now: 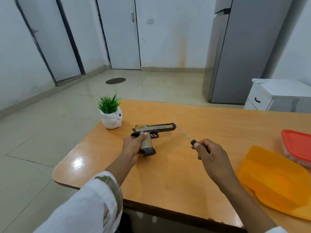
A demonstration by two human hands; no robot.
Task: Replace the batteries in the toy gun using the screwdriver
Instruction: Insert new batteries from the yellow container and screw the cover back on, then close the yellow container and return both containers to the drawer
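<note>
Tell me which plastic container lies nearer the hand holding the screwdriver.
The yellow-orange plastic container, beside the right hand; the clear tub with the red lid sits farther back.

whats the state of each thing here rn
tan and black toy gun: on its side, handle held in left hand
black-handled steel screwdriver: held in right hand, tip at the gun's muzzle
red-lidded clear plastic container: closed
white door: shut
white cabinet drawer: shut

No legible txt; marking on toy gun point(158, 127) slide too blurry.
</note>
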